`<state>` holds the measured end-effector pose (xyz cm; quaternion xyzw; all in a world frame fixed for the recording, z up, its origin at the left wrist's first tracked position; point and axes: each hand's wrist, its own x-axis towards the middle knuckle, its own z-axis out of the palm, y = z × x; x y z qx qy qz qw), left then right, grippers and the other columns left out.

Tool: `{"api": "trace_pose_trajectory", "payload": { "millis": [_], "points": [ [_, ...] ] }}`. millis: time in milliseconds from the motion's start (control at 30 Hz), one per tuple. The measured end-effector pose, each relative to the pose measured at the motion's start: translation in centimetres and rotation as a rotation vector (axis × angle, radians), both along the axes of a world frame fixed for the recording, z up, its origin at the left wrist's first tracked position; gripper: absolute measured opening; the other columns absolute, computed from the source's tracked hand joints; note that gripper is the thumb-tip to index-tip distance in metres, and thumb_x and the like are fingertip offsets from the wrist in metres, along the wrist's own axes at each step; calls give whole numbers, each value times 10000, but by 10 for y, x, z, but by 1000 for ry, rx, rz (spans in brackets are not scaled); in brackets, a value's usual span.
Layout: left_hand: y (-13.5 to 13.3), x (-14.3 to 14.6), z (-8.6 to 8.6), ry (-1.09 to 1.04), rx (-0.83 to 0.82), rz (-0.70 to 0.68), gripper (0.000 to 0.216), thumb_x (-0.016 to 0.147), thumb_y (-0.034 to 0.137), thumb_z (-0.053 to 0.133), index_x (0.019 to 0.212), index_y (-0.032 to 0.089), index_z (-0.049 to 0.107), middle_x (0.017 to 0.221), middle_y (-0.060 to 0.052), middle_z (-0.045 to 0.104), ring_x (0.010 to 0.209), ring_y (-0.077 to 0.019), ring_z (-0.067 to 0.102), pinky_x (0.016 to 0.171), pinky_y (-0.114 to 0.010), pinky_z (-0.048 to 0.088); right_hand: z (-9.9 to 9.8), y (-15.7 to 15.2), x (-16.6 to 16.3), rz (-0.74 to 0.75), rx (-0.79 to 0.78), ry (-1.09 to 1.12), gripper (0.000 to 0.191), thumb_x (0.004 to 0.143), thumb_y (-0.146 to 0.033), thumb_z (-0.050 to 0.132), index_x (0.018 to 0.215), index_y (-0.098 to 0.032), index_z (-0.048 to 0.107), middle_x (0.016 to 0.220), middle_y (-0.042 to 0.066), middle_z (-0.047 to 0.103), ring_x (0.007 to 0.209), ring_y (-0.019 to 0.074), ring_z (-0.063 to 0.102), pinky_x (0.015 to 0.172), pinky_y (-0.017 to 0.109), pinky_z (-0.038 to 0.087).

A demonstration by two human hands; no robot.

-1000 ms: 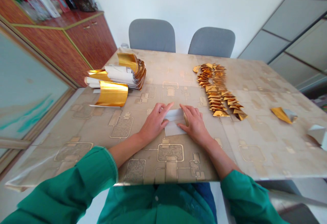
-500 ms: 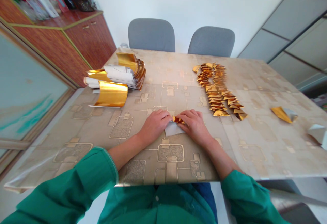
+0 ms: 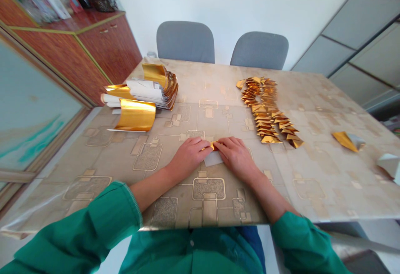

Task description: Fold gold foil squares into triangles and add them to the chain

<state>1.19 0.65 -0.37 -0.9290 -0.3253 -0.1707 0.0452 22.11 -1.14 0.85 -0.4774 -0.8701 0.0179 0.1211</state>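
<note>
A small sheet of gold foil paper (image 3: 213, 159), white on its back, lies on the table in front of me with its far edge folded over to gold. My left hand (image 3: 190, 155) pinches the left end of the fold. On the right end, the fingers of my right hand (image 3: 235, 155) are closed on the same paper. Between the fingertips a strip of gold shows; the white flap points toward me. To the right stand curving rows of folded gold paper pieces (image 3: 267, 111), nested together. A stack of gold and white sheets (image 3: 150, 93) lies at the left.
A single gold sheet (image 3: 137, 115) curls in front of the stack. Far right are a gold-and-white paper piece (image 3: 346, 140) and a pale paper piece (image 3: 390, 165). Two grey chairs (image 3: 186, 41) stand behind the patterned table (image 3: 118, 199). A wooden cabinet (image 3: 109, 53) is at the left.
My fingertips have come slightly closer together along the fold, and less of the white flap shows. The stack and the folded rows stay where they were.
</note>
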Motion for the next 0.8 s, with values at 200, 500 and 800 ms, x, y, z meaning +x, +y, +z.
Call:
{"api": "trace_pose_trajectory", "payload": {
  "millis": [200,500,800],
  "points": [
    [1,0,-4,-47,-43,-45,208,997,179,488,1102,167,667,1067,-72,676,976,-206,580,868,-360,478,-3,1,1,-38,14,6,349,932,-99,466,1228,-194,626,1216,95,644,1101,234,531,978,382,381],
    [1,0,-4,4,-19,-27,283,1001,158,465,1254,131,589,1253,-95,648,1112,-222,581,1012,-389,431,-6,-1,0,-84,37,-52,407,930,-86,424,1289,-197,582,1280,103,623,1177,256,486,1043,439,273],
    [-1,-1,-3,6,-18,41,290,982,156,483,1231,151,632,1232,-110,678,1072,-236,598,955,-423,446,-8,3,7,-156,49,-40,413,910,-109,442,1284,-212,586,1263,99,639,1173,280,472,1075,497,203]
  ]
}}
